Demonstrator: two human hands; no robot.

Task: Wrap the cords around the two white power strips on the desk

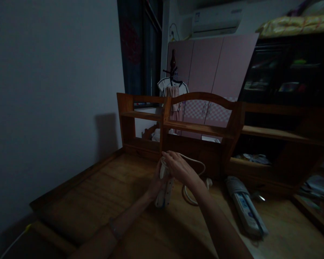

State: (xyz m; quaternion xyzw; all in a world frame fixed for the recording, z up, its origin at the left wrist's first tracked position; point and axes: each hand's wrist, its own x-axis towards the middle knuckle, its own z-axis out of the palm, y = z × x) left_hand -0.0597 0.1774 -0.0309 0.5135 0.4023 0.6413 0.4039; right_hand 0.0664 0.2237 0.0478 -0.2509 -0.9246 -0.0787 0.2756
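A white power strip [160, 200] stands tilted over the wooden desk in front of me, its lower end near the desk top. My left hand [155, 183] is closed around its side, partly hidden behind it. My right hand [179, 168] bends over the strip's upper end, fingers closed on the white cord [163, 162] there. From this hand the loose cord loops out to the right and down onto the desk, where a white plug [209, 182] lies. The right fingertips are dim, so their exact grip on the cord is hard to make out.
To the right lies a second power strip [248, 212] with its cord wound around one end. A wooden shelf unit [199, 126] rises along the desk's back edge. The wall [56, 108] borders the left side. Papers [320, 187] lie at far right.
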